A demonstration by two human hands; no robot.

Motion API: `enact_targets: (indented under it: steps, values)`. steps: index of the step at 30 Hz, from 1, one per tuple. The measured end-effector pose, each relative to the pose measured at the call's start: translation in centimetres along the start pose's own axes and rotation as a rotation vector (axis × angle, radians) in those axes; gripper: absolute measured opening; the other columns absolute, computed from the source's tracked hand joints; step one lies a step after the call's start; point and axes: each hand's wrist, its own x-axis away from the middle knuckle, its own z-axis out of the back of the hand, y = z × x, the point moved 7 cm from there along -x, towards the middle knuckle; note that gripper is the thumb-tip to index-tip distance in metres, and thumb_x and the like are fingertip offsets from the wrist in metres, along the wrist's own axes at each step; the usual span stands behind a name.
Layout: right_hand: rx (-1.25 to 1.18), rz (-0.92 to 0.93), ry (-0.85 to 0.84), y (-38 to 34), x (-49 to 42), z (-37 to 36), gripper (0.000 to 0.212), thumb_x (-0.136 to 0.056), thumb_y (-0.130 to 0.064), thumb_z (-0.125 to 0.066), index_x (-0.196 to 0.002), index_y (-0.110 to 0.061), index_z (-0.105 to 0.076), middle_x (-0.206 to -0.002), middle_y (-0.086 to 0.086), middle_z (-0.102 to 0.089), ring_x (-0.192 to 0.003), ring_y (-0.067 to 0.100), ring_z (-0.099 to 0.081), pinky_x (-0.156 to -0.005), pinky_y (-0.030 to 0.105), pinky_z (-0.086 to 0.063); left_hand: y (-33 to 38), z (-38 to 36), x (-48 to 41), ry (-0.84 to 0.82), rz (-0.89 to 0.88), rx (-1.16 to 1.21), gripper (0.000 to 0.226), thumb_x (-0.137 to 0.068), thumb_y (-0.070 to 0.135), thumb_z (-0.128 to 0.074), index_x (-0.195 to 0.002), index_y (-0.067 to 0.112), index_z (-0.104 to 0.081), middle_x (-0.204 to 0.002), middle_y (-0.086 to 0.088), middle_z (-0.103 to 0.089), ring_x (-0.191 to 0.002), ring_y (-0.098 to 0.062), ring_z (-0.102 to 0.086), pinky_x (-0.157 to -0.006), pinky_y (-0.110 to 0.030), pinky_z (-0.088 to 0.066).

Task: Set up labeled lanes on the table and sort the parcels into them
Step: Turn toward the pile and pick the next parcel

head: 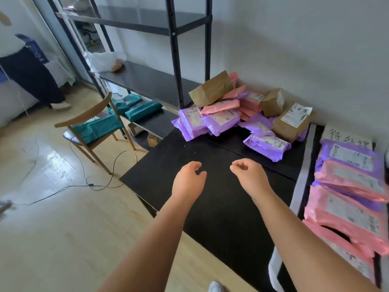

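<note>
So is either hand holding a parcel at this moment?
No, the left hand and right hand both hover loosely curled and empty over the black table, apart from the parcel pile.

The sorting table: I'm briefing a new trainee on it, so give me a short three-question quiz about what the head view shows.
1. True or false: the left hand and right hand hold nothing.
2. Which colours fill the lane right of the grey tape strip? A) teal and brown B) pink and purple
3. Fill in: the unsorted pile sits at the table's ___ edge, by the wall.

Key: 1 true; 2 B; 3 far
</note>
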Motion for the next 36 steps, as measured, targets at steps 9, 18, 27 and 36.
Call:
enact_targets:
  steps: [9, 18, 27, 36]
  values:
    - [0.021, -0.061, 0.043, -1.8, -7.2, -2.6, 0.021, -0.096, -0.028, -0.061, -0.115, -0.019, -0.065, -0.105, -0.007, -0.063, -0.097, 0.01, -0.059, -0.078, 0.025, -0.042, 0.1, 0.8, -10.5, -0.062, -0.015, 0.033, 0.042, -0.097, 0.026, -0.055, -0.138, 0.023, -0.052, -0.137, 0.006, -0.056, -0.114, -0.015, -0.059, -0.087, -0.029, -0.05]
    - [0.009, -0.221, 0.226, -4.0, -16.0, -5.2, 0.029, -0.096, -0.029, -0.061, -0.122, -0.017, -0.064, -0.113, -0.004, -0.065, -0.103, 0.014, -0.059, -0.083, 0.028, -0.043, 3.5, 0.8, -24.4, -0.257, -0.22, -0.139, 0.041, -0.097, 0.019, -0.049, -0.137, 0.023, -0.053, -0.136, 0.004, -0.058, -0.107, -0.018, -0.059, -0.074, -0.023, -0.04]
    - [0.061, -0.398, 0.307, -2.9, -23.6, -8.7, 0.037, -0.097, -0.029, -0.056, -0.132, -0.018, -0.059, -0.13, 0.0, -0.063, -0.117, 0.022, -0.058, -0.09, 0.032, -0.045, 3.7, -2.8, -35.1, -0.373, -0.301, -0.326, 0.048, -0.099, 0.009, -0.042, -0.146, 0.017, -0.042, -0.145, -0.009, -0.048, -0.122, -0.03, -0.052, -0.085, -0.035, -0.045]
    - [0.051, -0.521, 0.271, -0.9, -29.0, -10.6, 0.016, -0.095, -0.029, -0.053, -0.09, -0.017, -0.062, -0.078, 0.001, -0.059, -0.082, 0.026, -0.06, -0.072, 0.035, -0.046, 3.2, -7.0, -39.4, -0.44, -0.4, -0.48, 0.047, -0.096, 0.01, -0.05, -0.142, 0.008, -0.044, -0.139, -0.013, -0.052, -0.125, -0.033, -0.045, -0.098, -0.038, -0.038]
